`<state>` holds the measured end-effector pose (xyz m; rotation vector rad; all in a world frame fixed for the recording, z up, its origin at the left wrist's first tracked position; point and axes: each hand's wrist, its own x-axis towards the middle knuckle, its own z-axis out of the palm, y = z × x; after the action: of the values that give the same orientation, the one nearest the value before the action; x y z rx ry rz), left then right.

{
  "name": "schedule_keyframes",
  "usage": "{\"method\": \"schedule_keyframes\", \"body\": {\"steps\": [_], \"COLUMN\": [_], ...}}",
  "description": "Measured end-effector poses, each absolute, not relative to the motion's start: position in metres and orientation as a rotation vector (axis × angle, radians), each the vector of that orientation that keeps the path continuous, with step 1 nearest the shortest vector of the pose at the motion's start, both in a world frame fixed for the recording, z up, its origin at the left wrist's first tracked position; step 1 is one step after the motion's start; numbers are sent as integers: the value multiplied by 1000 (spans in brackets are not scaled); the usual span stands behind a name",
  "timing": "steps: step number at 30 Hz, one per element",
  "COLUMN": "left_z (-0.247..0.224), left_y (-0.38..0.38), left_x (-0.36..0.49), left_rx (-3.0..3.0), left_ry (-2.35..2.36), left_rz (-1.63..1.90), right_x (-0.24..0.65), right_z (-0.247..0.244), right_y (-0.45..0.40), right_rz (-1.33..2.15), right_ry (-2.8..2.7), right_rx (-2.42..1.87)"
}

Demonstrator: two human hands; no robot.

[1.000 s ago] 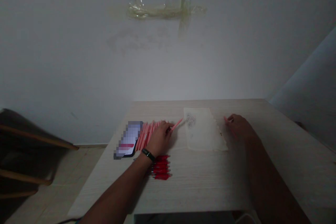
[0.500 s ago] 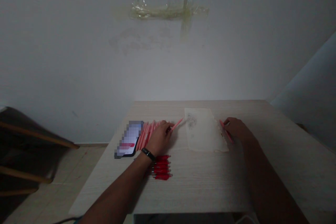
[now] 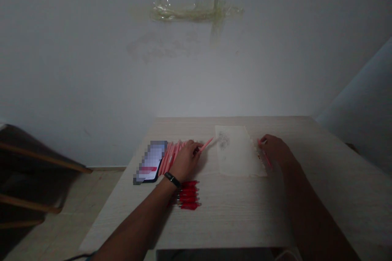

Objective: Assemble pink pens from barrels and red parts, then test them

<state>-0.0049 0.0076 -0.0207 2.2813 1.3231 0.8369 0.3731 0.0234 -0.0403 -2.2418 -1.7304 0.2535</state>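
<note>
My left hand [image 3: 185, 162], with a dark band on its wrist, is closed on a pink pen [image 3: 207, 144] that points up and to the right. Beneath and beside this hand lies a row of pink pens [image 3: 168, 159]; the hand hides part of it. Red pens [image 3: 189, 195] lie in a stack by the left wrist. At the right edge of a sheet of paper [image 3: 240, 157] with dark scribbles, my right hand [image 3: 276, 149] grips another pink pen [image 3: 267, 159], tilted and slightly blurred. Its fingertips are partly hidden.
A phone [image 3: 150, 162] with a lit, pixelated screen lies left of the pink pens. The pale wooden table [image 3: 232, 222] meets a grey wall [image 3: 260, 57] with tape and plastic on it. Dark furniture with wooden bars [image 3: 36, 202] stands at the left.
My right hand has shifted slightly, and the pink pen in it has turned a little. My left hand and its pen stay in place.
</note>
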Motion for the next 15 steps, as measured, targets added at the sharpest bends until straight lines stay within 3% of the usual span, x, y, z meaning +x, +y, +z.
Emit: {"method": "schedule_keyframes", "body": {"steps": [9,15], "left_z": [-21,-19], "left_y": [8,8], "left_x": [-4,-3], "left_rx": [2216,2216], "left_ry": [1317,1308], "left_rz": [850,829], "right_x": [272,259], "right_z": [-43,-43], "right_y": [5,1], "right_rz": [353,445], "right_ry": [-2256,-2354], "right_rx": [-1354,-1291]}}
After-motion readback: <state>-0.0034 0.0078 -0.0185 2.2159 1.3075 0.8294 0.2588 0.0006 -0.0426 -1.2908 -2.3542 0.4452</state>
